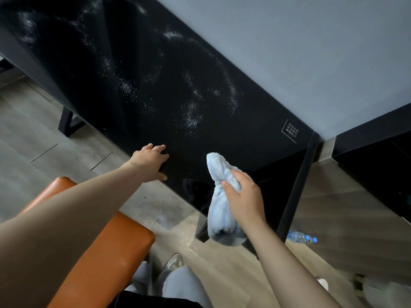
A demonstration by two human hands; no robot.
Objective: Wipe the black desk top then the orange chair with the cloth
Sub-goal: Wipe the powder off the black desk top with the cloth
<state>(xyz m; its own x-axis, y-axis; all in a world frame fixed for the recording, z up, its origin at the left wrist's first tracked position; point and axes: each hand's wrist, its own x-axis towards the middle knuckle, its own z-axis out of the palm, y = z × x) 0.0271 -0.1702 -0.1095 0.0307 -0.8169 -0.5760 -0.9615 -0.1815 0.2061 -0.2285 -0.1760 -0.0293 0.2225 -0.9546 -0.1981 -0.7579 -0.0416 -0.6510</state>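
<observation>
Head view, start of the wipe. The black desk top (222, 141) runs from the near corner away to the upper left, and white powder (192, 116) lies over it in patches and trails along most of its length, with no swept lane that I can make out. I judge the first stage barely begun, if at all. My left hand (151, 162) rests flat on the near edge of the desk with its fingers straight and spread and holds nothing. My right hand (243, 196) is curled round the middle of the pale blue cloth (219, 210), which is bunched. One end points up over the near right part of the desk and the other hangs below the hand, past the desk's edge. I cannot tell whether the upper end touches the surface or hovers just above it. The nearest powder lies beyond the cloth, towards the wall. The orange chair (111, 245) stands at lower left, under my left forearm and beside the desk. A few pale specks show on its seat, and I judge it not yet wiped. Left to do: the whole of the desk top, then the chair. A water bottle (301, 237) lies on the floor at right.
</observation>
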